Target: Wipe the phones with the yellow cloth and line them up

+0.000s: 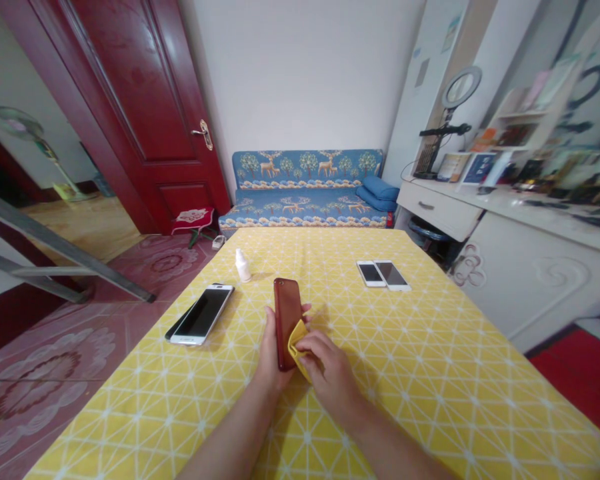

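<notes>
Above the table, my left hand (269, 347) is wrapped around a smartphone (287, 300) with a dark red back, thumb along its left edge and fingertips showing at the right. The phone is tilted up, its camera end away from me. My right hand (327, 367) pinches a folded yellow cloth (297, 337), which lies against the lower right of the phone's back. To the left rest two stacked phones, a white one (203, 315) on top of a dark one (173, 328). A small white bottle (243, 265) stands upright beyond them.
Two white phones, a smaller one (371, 274) and a larger one (393, 275), lie side by side at the right on the yellow patterned tablecloth (430, 387). A blue sofa (305, 200) stands beyond the table. A white dresser (530, 267) is at the right.
</notes>
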`<state>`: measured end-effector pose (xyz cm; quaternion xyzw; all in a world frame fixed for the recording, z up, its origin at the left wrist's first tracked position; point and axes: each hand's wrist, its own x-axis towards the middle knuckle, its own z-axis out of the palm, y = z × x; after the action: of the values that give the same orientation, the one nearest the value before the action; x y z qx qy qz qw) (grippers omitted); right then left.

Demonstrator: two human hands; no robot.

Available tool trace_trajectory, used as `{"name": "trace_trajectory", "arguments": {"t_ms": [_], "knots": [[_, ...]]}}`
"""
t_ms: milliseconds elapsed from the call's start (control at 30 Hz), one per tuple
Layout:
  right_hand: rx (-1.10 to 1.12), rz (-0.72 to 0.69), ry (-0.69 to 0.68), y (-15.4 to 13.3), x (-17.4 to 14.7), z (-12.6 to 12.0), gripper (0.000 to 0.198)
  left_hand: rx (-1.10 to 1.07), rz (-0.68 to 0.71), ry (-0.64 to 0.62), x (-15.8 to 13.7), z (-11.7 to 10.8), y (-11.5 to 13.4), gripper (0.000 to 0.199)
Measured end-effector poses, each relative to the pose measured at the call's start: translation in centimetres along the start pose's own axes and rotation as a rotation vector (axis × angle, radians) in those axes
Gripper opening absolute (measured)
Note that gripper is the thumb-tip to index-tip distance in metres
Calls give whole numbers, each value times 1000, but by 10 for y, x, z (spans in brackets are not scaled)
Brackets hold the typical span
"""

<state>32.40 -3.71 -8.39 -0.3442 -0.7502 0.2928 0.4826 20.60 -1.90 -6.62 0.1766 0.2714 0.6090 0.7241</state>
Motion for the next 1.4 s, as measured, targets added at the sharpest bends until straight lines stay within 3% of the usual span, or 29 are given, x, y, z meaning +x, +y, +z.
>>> {"name": "trace_trajectory", "arguments": {"t_ms": [67, 233, 367, 467, 600, 733, 800, 867, 1000, 1067, 1167, 1267, 1400], "knots": [[-13, -40, 58, -1, 1, -1, 21, 15, -88, -65, -3, 3, -3, 70], [-81, -94, 177, -4, 3, -6, 20, 85, -373, -149, -6, 6, -11, 56], [-163, -115, 294, 2, 6, -17, 25, 180, -324, -130, -9, 7, -14, 43], [-231, -108, 374, 10, 10, -29, 30, 308, -314, -196, -11, 6, -15, 36], [-273, -40, 438, 18, 14, -42, 32, 385, -384, -318, -12, 3, -12, 47], [-250, 11, 452, 23, 14, -44, 29, 271, -422, -283, -10, 3, -7, 51], [-222, 16, 439, 25, 14, -42, 27, 205, -362, -237, -8, 4, -3, 48], [-209, 6, 409, 26, 13, -40, 24, 159, -212, -164, -6, 4, 1, 45], [-234, -6, 167, 18, 10, -35, 18, 100, 174, 43, 4, -5, 11, 44], [-232, -2, 46, 9, 8, -31, 15, 85, 276, 138, 11, -13, 13, 42], [-136, 54, 7, -3, 6, -24, 19, 152, 372, 242, 17, -19, 12, 34], [32, 170, -12, -4, 5, -15, 41, 271, 435, 205, 17, -16, 5, 54], [342, 388, 88, 9, 7, -10, 42, 318, 400, 107, 13, -7, -5, 65]]}}
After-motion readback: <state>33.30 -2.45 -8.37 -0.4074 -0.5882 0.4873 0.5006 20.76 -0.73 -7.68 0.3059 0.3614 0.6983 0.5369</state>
